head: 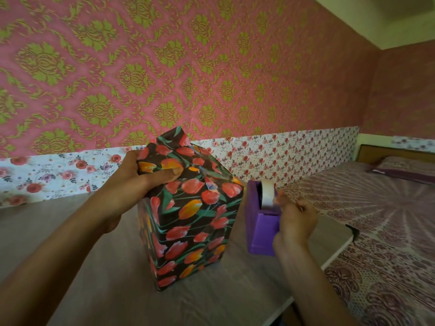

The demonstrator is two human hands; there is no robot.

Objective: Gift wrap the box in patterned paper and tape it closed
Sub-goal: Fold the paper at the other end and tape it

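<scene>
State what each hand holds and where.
Left hand grips the wrapped box by the folded paper at its top, thumb pressing down. Right hand fingers appear to pinch the tape on the purple dispenser.

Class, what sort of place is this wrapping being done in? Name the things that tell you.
Probably a bedroom: a bed with a patterned spread stands beside the wooden table, a pillow lies at its head, and pink damask wallpaper covers the wall.

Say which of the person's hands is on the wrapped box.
The left hand: it grips the top of the tulip-wrapped box. The right hand pinches the tape on the purple dispenser.
</scene>
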